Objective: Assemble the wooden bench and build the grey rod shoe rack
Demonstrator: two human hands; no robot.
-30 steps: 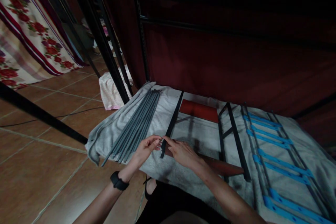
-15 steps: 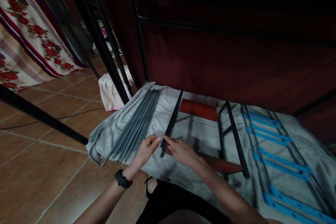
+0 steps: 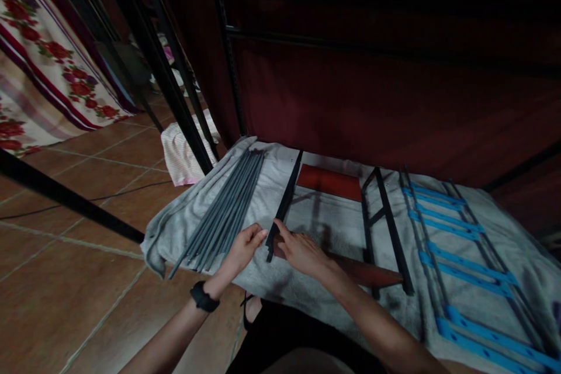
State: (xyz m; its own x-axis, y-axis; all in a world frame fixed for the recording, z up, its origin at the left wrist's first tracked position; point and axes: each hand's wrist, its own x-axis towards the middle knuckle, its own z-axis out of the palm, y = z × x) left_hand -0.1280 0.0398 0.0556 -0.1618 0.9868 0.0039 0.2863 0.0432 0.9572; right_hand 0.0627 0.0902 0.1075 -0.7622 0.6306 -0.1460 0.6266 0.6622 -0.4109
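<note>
My left hand [image 3: 246, 245], with a dark band on the wrist, is closed in a pinch beside the near end of a black metal frame piece [image 3: 288, 194]. Whatever sits between its fingertips is too small to make out. To the right of that piece hovers my right hand [image 3: 302, 252], holding nothing visible, its index finger stretched out toward the black piece. Under the right hand and forearm lies a reddish-brown board [image 3: 367, 272], partly hidden. A second reddish board [image 3: 331, 182] lies farther back, between the black piece and another black frame [image 3: 388, 219].
Several grey rods [image 3: 225, 213] lie bundled at the left on a grey blanket [image 3: 166, 231]. Blue slotted strips [image 3: 456, 263] with dark rods lie at the right. Black posts [image 3: 169, 82] rise at the left, and a dark red cloth [image 3: 350, 99] hangs behind.
My right hand's index finger has lifted and moved slightly away from my left fingertips, leaving a wider gap. My left hand stays pinched. The view has shifted slightly.
</note>
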